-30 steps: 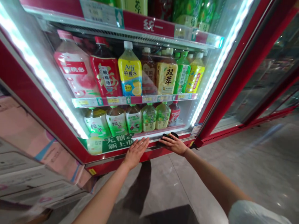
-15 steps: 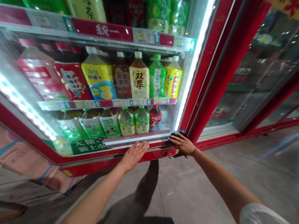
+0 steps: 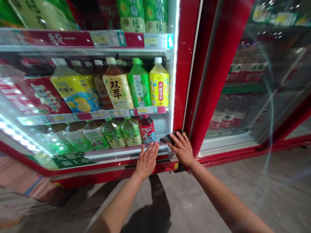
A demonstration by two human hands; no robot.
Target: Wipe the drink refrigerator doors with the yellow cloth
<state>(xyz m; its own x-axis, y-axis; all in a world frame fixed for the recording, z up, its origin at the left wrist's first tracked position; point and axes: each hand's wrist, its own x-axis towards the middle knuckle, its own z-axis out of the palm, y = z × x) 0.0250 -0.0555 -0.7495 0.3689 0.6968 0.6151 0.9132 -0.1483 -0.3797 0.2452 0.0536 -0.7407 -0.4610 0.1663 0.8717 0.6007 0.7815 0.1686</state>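
In the head view my left hand (image 3: 146, 161) lies with fingers stretched out at the lower edge of the drinks cooler (image 3: 167, 165), just below the bottom shelf; whether it touches cannot be made out. A flat, dark object (image 3: 167, 139) is in my right hand (image 3: 182, 148), held at the cooler's lower right corner beside the red frame. Its exact kind is unclear. Closest to both hands stands a small red-labelled bottle (image 3: 147, 129) at the right end of the bottom row. Green-labelled tea bottles (image 3: 113, 133) line up to its left.
Above are a shelf rail (image 3: 116, 113) with price tags and larger bottles, including a yellow one (image 3: 159, 84). A second red-framed cooler (image 3: 221, 81) adjoins on the right. Pink printed boxes (image 3: 21, 181) sit at lower left on the grey tiled floor (image 3: 194, 207).
My view has shifted right, so the cooler appears farther left. My right hand has risen slightly and the dark object now shows more. My left hand has drawn closer to the right one.
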